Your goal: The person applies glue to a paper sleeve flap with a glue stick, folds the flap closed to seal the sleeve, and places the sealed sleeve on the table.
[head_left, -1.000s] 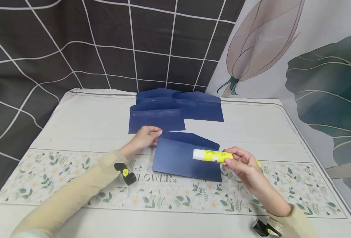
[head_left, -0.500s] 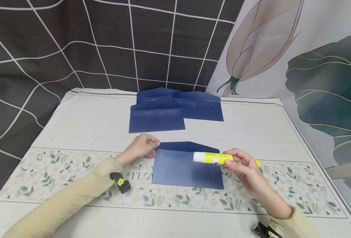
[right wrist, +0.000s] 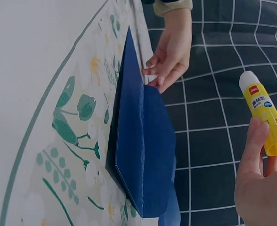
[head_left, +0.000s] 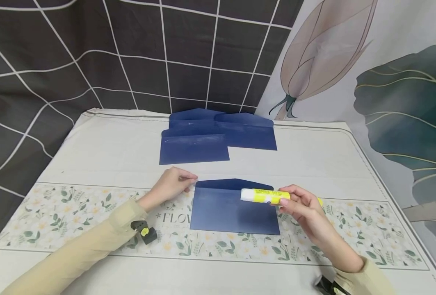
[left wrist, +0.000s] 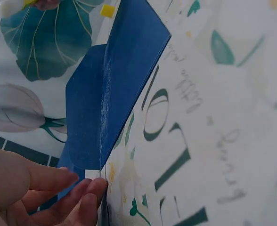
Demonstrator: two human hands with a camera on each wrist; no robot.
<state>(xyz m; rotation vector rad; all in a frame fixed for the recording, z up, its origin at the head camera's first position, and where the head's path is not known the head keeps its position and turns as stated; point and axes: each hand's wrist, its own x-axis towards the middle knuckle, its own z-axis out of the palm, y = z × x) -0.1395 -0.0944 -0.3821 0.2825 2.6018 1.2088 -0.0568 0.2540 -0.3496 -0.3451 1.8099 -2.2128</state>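
A navy blue envelope (head_left: pixel 234 209) lies on the tablecloth in front of me, its pointed flap (head_left: pixel 236 184) spread away from me. At its far left corner is my left hand (head_left: pixel 171 183); in the left wrist view the thumb and fingers (left wrist: pixel 58 183) stand apart there and do not pinch the paper. My right hand (head_left: pixel 306 209) holds a yellow glue stick (head_left: pixel 265 196) between thumb and fingers, above the envelope's right part. The stick's white end (right wrist: pixel 248 79) points left in the head view. A pale streak runs along the envelope's fold (left wrist: pixel 105 101).
Several more navy envelopes (head_left: pixel 195 149) overlap at the back of the table, flaps spread. A small yellow piece (head_left: pixel 320 201) shows behind my right hand. A dark grid curtain (head_left: pixel 129 53) hangs behind the table. The tablecloth (head_left: pixel 92 229) has a floral band with lettering.
The envelope has come toward me and now lies flat on the floral band. My left hand moved with it, then loosened from its corner. The right hand with the glue stick barely moved.
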